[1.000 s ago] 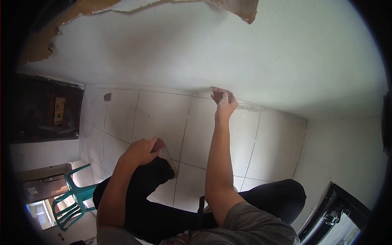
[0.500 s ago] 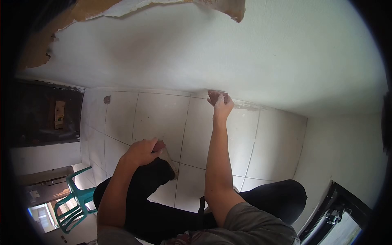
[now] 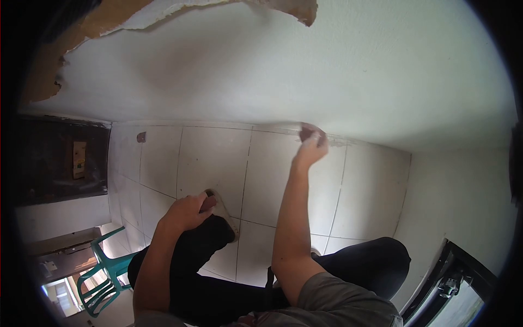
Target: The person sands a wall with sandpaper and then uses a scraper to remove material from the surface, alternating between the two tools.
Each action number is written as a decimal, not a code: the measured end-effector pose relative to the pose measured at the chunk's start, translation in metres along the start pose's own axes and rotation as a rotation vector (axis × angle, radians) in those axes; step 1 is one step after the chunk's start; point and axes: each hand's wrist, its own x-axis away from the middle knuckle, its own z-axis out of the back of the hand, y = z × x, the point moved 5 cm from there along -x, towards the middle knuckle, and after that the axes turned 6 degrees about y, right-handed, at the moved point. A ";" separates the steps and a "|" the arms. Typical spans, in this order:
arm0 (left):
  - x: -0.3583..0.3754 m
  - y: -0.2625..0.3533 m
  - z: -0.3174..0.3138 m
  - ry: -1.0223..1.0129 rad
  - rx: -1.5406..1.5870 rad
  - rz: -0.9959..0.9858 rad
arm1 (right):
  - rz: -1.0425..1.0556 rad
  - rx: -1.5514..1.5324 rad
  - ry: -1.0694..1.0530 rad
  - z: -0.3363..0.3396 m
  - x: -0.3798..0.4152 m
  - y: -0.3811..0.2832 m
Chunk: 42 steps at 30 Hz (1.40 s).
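Observation:
My right hand (image 3: 310, 147) is stretched out to the foot of the white wall (image 3: 305, 71), where wall and tiled floor (image 3: 218, 158) meet. Its fingers are closed on a small reddish-brown piece (image 3: 309, 131), pressed against that joint; I cannot make out what the piece is. My left hand (image 3: 185, 211) rests on my bent left knee (image 3: 207, 231), fingers curled over it, holding nothing. A sandal (image 3: 222, 210) on my foot shows just beyond that hand.
White floor tiles with dark grout lines fill the middle. Paint has peeled off the wall at the top left (image 3: 81, 27). A dark doorway (image 3: 60, 155) and a green plastic chair (image 3: 103, 272) are at the left. A dark-framed door (image 3: 452, 283) stands at the lower right.
My right hand has slid to the right along the wall's base with the reddish-brown piece. My left hand stays on the knee.

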 end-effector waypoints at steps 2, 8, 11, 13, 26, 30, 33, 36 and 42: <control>0.002 -0.004 -0.006 -0.002 0.011 0.009 | -0.086 0.115 0.222 0.022 -0.027 0.001; 0.002 -0.007 -0.010 -0.026 -0.027 0.030 | 0.145 0.127 0.152 -0.006 -0.019 -0.039; 0.000 0.000 -0.006 -0.024 -0.016 0.006 | 0.126 0.213 0.129 -0.009 -0.012 -0.024; -0.001 0.006 0.000 0.003 -0.016 -0.022 | 0.023 0.204 0.058 -0.005 -0.020 0.010; -0.013 0.027 0.002 0.031 -0.145 -0.150 | -0.077 0.068 0.016 0.004 -0.033 0.010; -0.030 0.046 0.009 0.041 -0.149 -0.232 | 0.103 0.080 0.195 -0.002 -0.029 -0.007; -0.053 0.057 0.014 0.025 -0.202 -0.315 | -0.025 0.201 0.193 -0.009 -0.025 -0.004; -0.076 0.061 0.017 -0.019 -0.294 -0.369 | -0.163 0.079 0.168 -0.001 -0.030 0.027; -0.117 0.106 0.050 0.106 -0.420 -0.670 | 0.063 -0.101 0.292 0.012 -0.036 0.043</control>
